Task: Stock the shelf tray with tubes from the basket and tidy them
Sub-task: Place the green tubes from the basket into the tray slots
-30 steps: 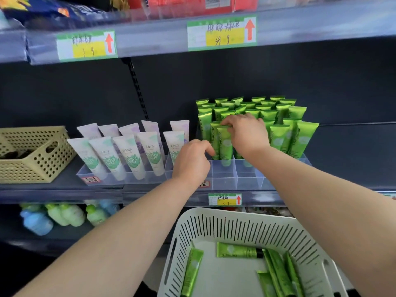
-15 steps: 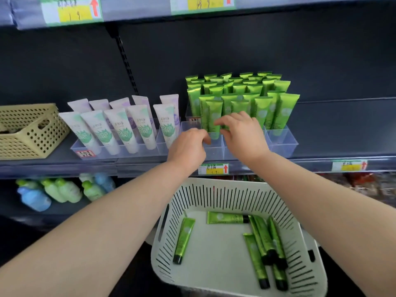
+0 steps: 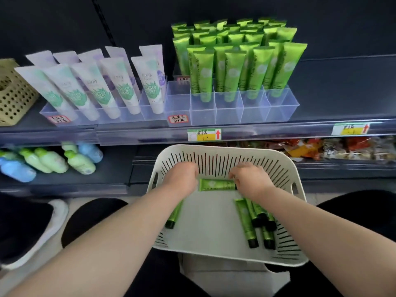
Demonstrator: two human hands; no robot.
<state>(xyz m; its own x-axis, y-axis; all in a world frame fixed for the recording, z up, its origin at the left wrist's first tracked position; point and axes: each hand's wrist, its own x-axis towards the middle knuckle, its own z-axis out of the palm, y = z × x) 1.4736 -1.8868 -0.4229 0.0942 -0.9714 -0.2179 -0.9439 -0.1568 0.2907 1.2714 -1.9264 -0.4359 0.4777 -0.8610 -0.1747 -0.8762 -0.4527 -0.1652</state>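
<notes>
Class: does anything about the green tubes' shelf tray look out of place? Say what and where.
The leftmost front compartment of the clear shelf tray is empty, while the four beside it each hold standing green tubes. Nothing looks spilled or damaged.

In the basket (image 3: 225,151), the right hand (image 3: 249,181) grips a green tube (image 3: 216,185), left hand (image 3: 184,179) beside it. Upright tubes (image 3: 233,71) crowd the shelf tray (image 3: 282,108).

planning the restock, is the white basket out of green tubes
No, several green tubes lie loose in the white basket.
</notes>
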